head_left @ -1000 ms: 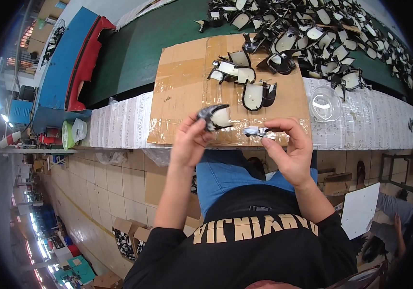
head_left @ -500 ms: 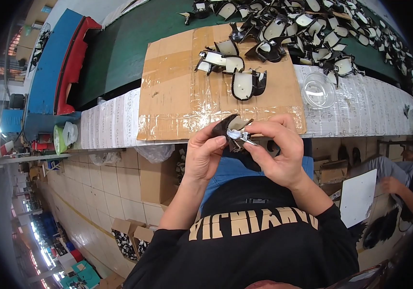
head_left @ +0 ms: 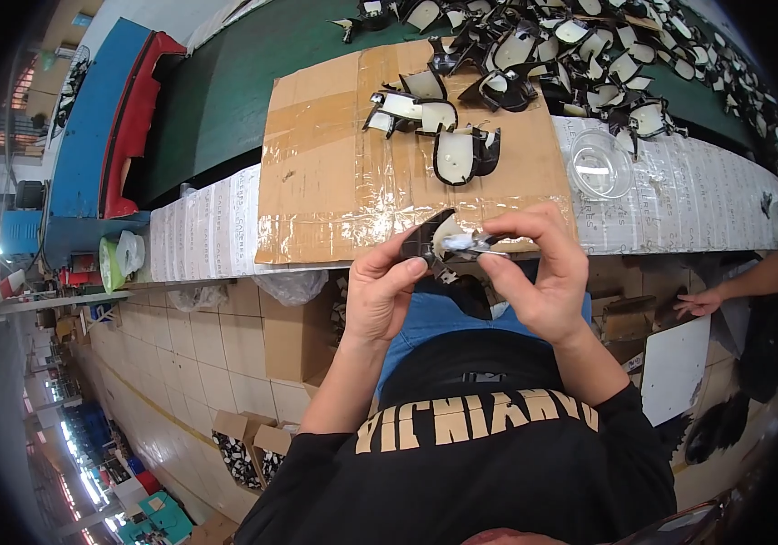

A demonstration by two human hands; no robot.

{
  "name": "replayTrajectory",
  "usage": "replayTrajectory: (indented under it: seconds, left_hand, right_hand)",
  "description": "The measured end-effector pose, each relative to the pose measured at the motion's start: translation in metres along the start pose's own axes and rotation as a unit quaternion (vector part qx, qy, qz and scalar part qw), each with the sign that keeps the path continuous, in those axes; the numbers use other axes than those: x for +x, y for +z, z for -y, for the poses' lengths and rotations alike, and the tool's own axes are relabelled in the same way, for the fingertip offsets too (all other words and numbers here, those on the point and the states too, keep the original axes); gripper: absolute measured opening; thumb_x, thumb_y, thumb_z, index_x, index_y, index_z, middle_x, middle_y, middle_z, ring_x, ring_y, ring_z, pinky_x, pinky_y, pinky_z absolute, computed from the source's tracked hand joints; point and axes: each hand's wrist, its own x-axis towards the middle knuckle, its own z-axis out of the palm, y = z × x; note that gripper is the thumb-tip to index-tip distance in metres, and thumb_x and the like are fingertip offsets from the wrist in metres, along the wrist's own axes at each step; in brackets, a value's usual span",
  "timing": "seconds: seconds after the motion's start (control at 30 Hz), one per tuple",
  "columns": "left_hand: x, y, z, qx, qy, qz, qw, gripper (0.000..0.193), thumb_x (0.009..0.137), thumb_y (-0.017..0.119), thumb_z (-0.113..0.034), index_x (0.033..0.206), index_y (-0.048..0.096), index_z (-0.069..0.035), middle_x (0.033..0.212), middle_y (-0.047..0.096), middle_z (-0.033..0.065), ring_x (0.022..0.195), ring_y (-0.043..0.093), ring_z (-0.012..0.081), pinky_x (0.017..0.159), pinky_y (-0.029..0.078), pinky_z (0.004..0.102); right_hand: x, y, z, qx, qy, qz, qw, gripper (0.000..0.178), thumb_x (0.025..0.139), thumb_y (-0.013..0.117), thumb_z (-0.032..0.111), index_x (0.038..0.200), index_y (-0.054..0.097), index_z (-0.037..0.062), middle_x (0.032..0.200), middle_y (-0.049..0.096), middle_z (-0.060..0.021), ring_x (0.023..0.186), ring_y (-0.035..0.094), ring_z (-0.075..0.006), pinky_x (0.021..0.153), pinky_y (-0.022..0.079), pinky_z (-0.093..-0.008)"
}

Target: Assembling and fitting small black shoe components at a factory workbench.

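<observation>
Over the table's front edge my left hand [head_left: 378, 295] grips a black shoe upper [head_left: 420, 243] with a cream lining, its thumb pressed on the outside. At the upper's right side, my right hand [head_left: 545, 277] pinches a small whitish, shiny piece [head_left: 461, 242] between thumb and forefinger. What that piece is stays too small to tell, and so does whether it is fixed to the upper. Just beyond my hands lies a flat cardboard sheet [head_left: 312, 168], with a few similar uppers [head_left: 454, 156] on its far right part.
A large heap of black uppers [head_left: 579, 54] covers the green belt [head_left: 216, 109] at the far right. A clear plastic bowl [head_left: 575, 174] stands right of the cardboard. Boxes [head_left: 293, 341] sit on the floor. Another person's hand [head_left: 708, 302] reaches in at the right.
My right hand has moved slightly right and up with the whitish piece, away from the upper. The upper has turned a little in my left hand. The other person's arm has shifted upward.
</observation>
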Motion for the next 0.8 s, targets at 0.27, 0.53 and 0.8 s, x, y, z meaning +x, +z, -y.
replayTrajectory:
  seconds: [0.27,0.53,0.8]
  left_hand:
    - [-0.004,0.0,0.003,0.033,-0.005,0.001,0.999,0.043,0.086,0.07,0.006,0.128,0.064,0.007,0.12,0.069,0.0136,0.106,0.067,0.0186,0.097,0.053,0.0325]
    - [-0.004,-0.002,0.007,0.065,0.007,-0.005,0.998,0.043,0.083,0.072,0.009,0.125,0.067,0.006,0.122,0.068,0.0126,0.111,0.064,0.0174,0.1,0.049,0.0304]
    - [-0.005,-0.005,0.008,0.027,-0.014,-0.018,0.999,0.04,0.086,0.07,0.007,0.127,0.065,0.006,0.119,0.069,0.014,0.103,0.069,0.0186,0.092,0.058,0.032]
  right_hand:
    - [0.003,0.009,-0.007,-0.084,-0.047,0.002,0.995,0.031,0.072,0.083,0.006,0.101,0.074,0.0059,0.094,0.073,-0.0026,0.084,0.059,-0.0203,0.079,0.044,-0.0308]
    - [0.008,0.005,-0.007,-0.146,-0.067,-0.04,0.986,0.029,0.072,0.084,0.008,0.1,0.074,0.0081,0.088,0.073,-0.0006,0.083,0.059,-0.0196,0.08,0.04,-0.0324]
    - [0.009,0.002,-0.012,-0.167,-0.042,-0.083,0.982,0.028,0.073,0.083,0.007,0.1,0.074,0.0064,0.09,0.071,-0.003,0.082,0.057,-0.0205,0.079,0.043,-0.0325]
